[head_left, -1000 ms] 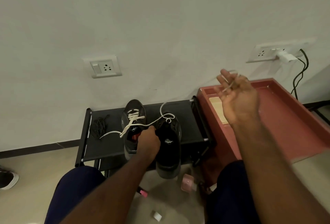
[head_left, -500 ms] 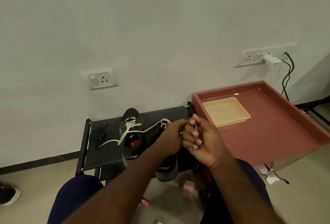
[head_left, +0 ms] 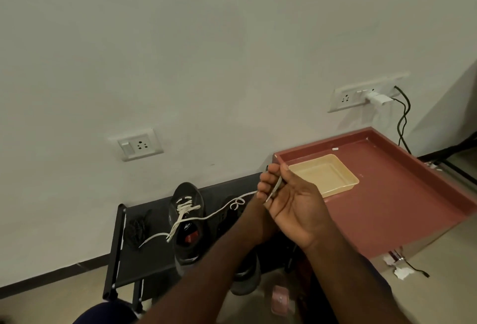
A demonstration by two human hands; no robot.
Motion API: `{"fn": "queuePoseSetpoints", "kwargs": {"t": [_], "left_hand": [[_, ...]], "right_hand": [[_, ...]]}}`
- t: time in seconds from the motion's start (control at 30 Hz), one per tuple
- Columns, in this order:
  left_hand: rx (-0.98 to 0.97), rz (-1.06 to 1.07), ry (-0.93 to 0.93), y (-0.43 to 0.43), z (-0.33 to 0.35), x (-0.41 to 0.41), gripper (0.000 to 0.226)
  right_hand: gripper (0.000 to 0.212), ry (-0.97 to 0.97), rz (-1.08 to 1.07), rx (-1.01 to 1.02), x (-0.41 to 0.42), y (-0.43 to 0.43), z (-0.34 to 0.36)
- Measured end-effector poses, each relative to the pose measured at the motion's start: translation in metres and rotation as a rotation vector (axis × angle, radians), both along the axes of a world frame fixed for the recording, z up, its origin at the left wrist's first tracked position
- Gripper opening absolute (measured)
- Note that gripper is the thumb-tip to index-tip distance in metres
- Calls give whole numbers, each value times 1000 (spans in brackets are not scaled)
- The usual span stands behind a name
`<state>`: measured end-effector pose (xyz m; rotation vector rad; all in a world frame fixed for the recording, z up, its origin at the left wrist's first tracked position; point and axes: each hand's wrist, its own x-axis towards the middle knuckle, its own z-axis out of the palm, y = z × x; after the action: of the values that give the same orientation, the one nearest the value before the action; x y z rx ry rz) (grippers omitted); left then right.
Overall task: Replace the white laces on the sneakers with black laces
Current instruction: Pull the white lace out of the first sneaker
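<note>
Lace tip [head_left: 274, 189], slanted up-right, in pinch of right hand [head_left: 291, 204]; left hand [head_left: 256, 214] mostly hidden, grip unclear.

Dim flat indoor light, soft shadow far right, wide-angle curving, mild overall blur

Shoe rack [head_left: 134, 259] on floor, against wall. Left sneaker [head_left: 187, 220] on rack, middle, toe toward wall. Right sneaker [head_left: 246, 279] just right of it, mostly hidden behind left forearm [head_left: 219, 259]. Lace bundle [head_left: 135, 228] on rack's left end, beside left sneaker. Loose lace [head_left: 219, 211] runs from left sneaker rightward up to right hand [head_left: 291, 207], above rack's right end. Rimmed worktop [head_left: 387, 194] right of rack. Shallow tray [head_left: 325, 173] in worktop's rear left corner. Wall socket [head_left: 139, 145] above rack; second socket [head_left: 361, 96] above worktop.
</note>
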<state>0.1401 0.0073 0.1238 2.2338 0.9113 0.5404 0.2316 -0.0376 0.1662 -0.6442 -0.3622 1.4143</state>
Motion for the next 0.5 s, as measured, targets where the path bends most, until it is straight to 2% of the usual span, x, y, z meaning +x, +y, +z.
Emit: {"fn": "queuePoseSetpoints", "kwargs": {"t": [0.07,0.2,0.27,0.37,0.4,0.43,0.5], "left_hand": [[-69,70,-10,-9,-9,11,46],[-55,440,-295,-5,-12,21,17],[25,554,-317,2,-14,18,30],[-168,375,-327,-2,-7,17,24],[-231,285,-247,-6,-5,17,29],[-226,222,-162,-10,-5,17,34],[-227,185,-107,-13,-19,16,36]], "right_hand": [[30,52,-45,15,0,3,10],[31,95,-143,12,14,5,18],[30,102,-111,-8,15,3,14],[31,89,-20,-12,2,-2,11],[32,88,-5,3,-3,-2,11],[32,80,-13,21,-6,-1,11],[33,11,-97,52,-1,5,9]]}}
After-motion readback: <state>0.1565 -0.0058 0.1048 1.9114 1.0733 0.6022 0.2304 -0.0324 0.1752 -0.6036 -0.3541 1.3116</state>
